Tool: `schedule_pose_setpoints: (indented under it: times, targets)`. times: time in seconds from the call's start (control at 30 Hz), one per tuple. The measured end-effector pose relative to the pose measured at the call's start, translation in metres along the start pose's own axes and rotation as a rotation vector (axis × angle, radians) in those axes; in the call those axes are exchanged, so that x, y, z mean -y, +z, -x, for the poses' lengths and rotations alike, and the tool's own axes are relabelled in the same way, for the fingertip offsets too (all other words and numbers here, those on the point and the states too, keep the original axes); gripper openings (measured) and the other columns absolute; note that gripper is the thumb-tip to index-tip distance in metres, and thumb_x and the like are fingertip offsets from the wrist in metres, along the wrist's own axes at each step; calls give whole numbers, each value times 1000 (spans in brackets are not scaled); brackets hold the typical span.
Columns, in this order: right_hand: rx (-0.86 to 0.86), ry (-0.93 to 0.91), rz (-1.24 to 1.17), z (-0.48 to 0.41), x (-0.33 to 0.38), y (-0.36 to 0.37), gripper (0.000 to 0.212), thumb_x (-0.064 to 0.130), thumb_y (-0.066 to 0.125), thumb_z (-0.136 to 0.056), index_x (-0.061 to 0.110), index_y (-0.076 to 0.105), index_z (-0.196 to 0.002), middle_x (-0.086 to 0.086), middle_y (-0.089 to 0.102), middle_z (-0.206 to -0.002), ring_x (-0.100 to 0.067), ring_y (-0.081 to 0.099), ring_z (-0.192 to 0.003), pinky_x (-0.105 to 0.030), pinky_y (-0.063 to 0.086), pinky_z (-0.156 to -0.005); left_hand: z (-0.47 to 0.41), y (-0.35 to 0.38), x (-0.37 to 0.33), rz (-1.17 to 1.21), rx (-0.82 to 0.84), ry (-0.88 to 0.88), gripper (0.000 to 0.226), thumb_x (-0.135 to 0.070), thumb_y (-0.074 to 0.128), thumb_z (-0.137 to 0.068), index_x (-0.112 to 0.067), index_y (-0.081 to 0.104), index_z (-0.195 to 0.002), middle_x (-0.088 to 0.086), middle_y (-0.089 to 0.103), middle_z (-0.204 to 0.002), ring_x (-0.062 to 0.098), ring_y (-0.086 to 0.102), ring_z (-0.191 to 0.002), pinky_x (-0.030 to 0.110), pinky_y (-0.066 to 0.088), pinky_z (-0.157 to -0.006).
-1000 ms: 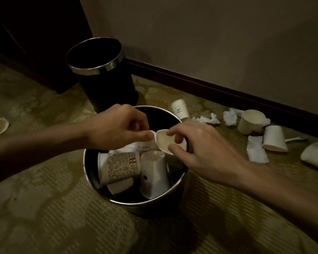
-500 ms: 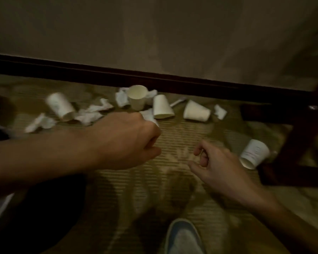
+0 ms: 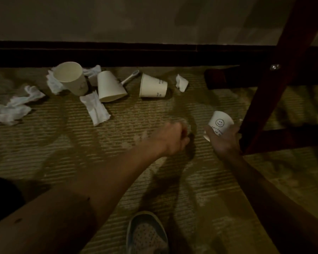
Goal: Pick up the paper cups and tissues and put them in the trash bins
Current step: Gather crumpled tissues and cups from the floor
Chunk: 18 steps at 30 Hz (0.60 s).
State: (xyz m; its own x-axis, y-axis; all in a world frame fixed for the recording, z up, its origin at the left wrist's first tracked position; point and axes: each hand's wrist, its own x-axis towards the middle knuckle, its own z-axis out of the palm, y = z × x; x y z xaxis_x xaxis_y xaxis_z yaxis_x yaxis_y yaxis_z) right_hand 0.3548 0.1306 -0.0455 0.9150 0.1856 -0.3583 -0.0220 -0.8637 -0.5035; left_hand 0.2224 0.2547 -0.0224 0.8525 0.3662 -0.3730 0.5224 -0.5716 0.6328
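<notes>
My right hand (image 3: 225,142) grips a white paper cup with a smiley face (image 3: 219,122) just above the carpet, beside a red wooden chair leg. My left hand (image 3: 174,138) hovers left of it, fingers curled into a fist with nothing visible in it. Three more paper cups lie near the baseboard: one mouth-up (image 3: 70,77), one tipped over (image 3: 108,87), one on its side (image 3: 152,86). Crumpled tissues lie at the far left (image 3: 9,109), behind the mouth-up cup (image 3: 53,84), in front of the tipped cup (image 3: 95,108) and right of the cups (image 3: 181,82). No trash bin is in view.
A red wooden chair frame (image 3: 283,70) stands at the right, close to my right hand. A white plastic spoon (image 3: 130,77) lies between two cups. A dark baseboard (image 3: 117,54) runs along the wall. My shoe (image 3: 147,233) is at the bottom.
My view swung from the bins to the littered carpet by the wall. My right hand reached right and took hold of the smiley cup; my left hand stayed curled.
</notes>
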Motion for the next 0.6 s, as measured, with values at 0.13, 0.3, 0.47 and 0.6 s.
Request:
schedule_pose_setpoints:
  times: [0.13,0.3,0.47,0.6]
  targets:
    - [36,-76,-101,-17,7,6,83,36,75,-82,11,27,-145,-15,44,-143,-34,48,-127,-48,43,-103,-20,17,12,251,-36,-101,10,-27,58,-96,-26,63,-103,-9,63,-86,14,61,-85,26,50,-70]
    - [348,-87,-395,-11,13,19,56,21,73,-86,21,39,-130,-5,58,-121,-13,64,-93,-28,58,-63,-27,26,16,782,-144,-335,23,-35,58,-96,-22,58,-115,0,65,-103,18,62,-90,36,55,-81]
    - [522,-50,-502,2,22,34,41,31,65,-91,23,47,-127,-4,62,-119,-20,67,-99,-31,56,-66,-17,23,19,1047,-159,-390,30,-42,58,-96,-20,58,-116,8,69,-108,29,71,-92,47,61,-76]
    - [569,15,-553,6,35,42,59,44,64,-89,19,41,-138,-5,62,-123,-21,66,-103,-41,60,-78,-18,20,24,1010,-194,-388,37,-42,66,-91,-24,55,-122,7,68,-113,25,70,-96,46,60,-79]
